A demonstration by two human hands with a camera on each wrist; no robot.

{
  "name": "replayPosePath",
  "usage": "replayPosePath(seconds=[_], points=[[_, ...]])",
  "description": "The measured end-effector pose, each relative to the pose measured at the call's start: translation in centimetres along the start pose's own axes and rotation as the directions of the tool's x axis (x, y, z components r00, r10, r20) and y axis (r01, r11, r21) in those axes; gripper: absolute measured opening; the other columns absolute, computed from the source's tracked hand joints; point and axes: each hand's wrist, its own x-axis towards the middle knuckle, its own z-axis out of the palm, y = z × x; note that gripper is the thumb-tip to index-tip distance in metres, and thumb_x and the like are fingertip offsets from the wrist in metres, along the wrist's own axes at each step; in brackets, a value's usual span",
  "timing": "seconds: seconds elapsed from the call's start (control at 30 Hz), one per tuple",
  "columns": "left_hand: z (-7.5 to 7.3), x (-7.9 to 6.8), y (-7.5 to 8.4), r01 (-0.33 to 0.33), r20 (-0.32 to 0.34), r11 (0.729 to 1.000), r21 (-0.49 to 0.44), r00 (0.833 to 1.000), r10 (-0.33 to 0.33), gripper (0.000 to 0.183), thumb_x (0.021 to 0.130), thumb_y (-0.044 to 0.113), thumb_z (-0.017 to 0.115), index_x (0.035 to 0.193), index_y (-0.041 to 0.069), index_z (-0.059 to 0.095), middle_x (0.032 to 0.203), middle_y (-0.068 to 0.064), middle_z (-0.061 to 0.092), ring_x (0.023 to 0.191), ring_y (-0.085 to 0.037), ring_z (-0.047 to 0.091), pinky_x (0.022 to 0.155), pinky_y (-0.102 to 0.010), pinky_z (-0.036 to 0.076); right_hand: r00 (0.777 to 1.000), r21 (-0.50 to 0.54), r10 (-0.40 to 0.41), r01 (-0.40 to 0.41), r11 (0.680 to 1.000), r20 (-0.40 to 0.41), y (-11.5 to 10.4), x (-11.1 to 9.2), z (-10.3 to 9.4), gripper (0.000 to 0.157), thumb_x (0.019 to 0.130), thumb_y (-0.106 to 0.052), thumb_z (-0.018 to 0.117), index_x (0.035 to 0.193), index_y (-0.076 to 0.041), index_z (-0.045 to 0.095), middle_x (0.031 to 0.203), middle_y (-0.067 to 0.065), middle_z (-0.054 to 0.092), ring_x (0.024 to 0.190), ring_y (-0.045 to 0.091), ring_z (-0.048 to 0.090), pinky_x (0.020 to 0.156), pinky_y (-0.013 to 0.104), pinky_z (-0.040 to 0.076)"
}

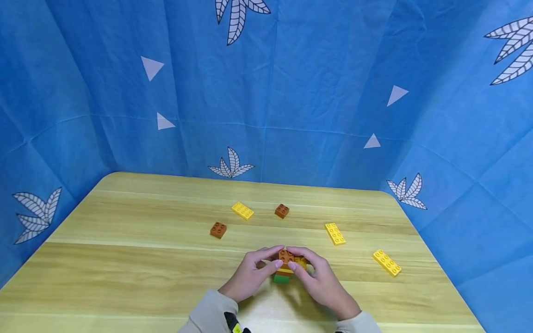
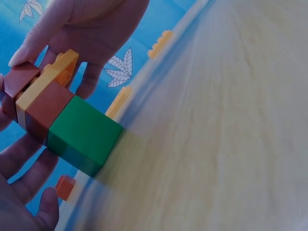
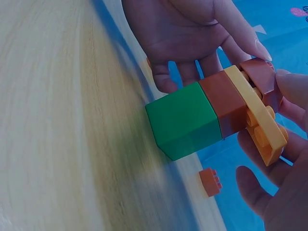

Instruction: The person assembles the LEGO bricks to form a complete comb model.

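A small stack stands on the table in front of me. A green block (image 3: 185,120) forms its base, with a brown brick (image 2: 49,108) on that and a yellow plate (image 3: 255,113) above, jutting out to the right. At the top sits another brown brick (image 1: 286,255), slightly tilted, with studs of the plate showing in a gap beneath it in the right wrist view. My left hand (image 1: 251,273) pinches this top brick from the left with thumb and fingertips. From the right, my right hand (image 1: 322,282) holds the same brick, its lower fingers spread beside the stack.
Beyond the hands lie two loose brown bricks (image 1: 218,230), one left and one further back. A yellow plate (image 1: 243,211) lies at the back, and two more yellow plates (image 1: 387,263) lie to the right. Blue patterned cloth (image 1: 266,92) hangs behind the wooden table (image 1: 125,263).
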Motion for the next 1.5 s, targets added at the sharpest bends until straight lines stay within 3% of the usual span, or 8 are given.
replayPosePath(seconds=[0.27,0.67,1.0,1.23,1.5], points=[[-0.03,-0.02,-0.26,-0.021,0.008,1.000,0.004,1.000,0.021,0.043,0.096,0.032,0.054,0.135,0.013,0.053,0.113,0.005,0.065,0.103,-0.012,0.058,0.084,-0.027,0.045,1.000,0.057,0.029,-0.029,0.998,0.011,0.21,-0.15,0.12,0.027,0.094,-0.015,0.058,0.121,-0.013,0.060,0.118,0.004,0.064,0.104,0.011,0.060,0.088,0.031,0.051],[-0.23,-0.04,-0.41,-0.018,0.026,1.000,-0.020,1.000,0.018,0.041,0.096,0.028,0.054,0.136,0.017,0.052,0.121,0.007,0.062,0.104,-0.013,0.058,0.085,-0.026,0.046,0.999,0.092,0.038,-0.040,0.995,0.018,0.24,-0.11,0.25,0.028,0.094,-0.016,0.058,0.122,-0.014,0.060,0.119,0.005,0.064,0.103,0.013,0.060,0.087,0.030,0.051],[-0.45,-0.22,-0.63,-0.026,0.026,0.999,-0.034,0.999,0.027,0.038,0.096,0.027,0.055,0.134,0.020,0.053,0.121,0.005,0.062,0.103,-0.015,0.059,0.084,-0.026,0.048,0.994,0.161,0.090,-0.098,0.982,0.055,0.18,0.04,0.29,0.030,0.094,-0.017,0.059,0.123,-0.012,0.060,0.120,0.007,0.063,0.105,0.014,0.060,0.087,0.030,0.051],[-0.32,-0.20,-0.59,-0.022,0.029,0.996,-0.084,0.999,0.025,0.038,0.095,0.026,0.056,0.133,0.022,0.054,0.124,0.004,0.061,0.110,-0.017,0.057,0.086,-0.026,0.049,0.994,0.169,0.097,-0.104,0.980,0.048,0.30,-0.06,0.25,0.030,0.093,-0.017,0.059,0.122,-0.011,0.060,0.119,0.008,0.063,0.103,0.012,0.060,0.086,0.029,0.052],[-0.22,-0.07,-0.61,-0.033,0.038,0.996,-0.080,0.999,0.036,0.038,0.096,0.026,0.056,0.133,0.020,0.054,0.125,0.003,0.060,0.110,-0.016,0.058,0.087,-0.026,0.049,0.996,0.199,0.090,-0.092,0.976,0.019,0.67,-0.34,0.52,0.029,0.093,-0.013,0.059,0.122,-0.011,0.059,0.121,0.010,0.062,0.103,0.010,0.060,0.086,0.028,0.052]])
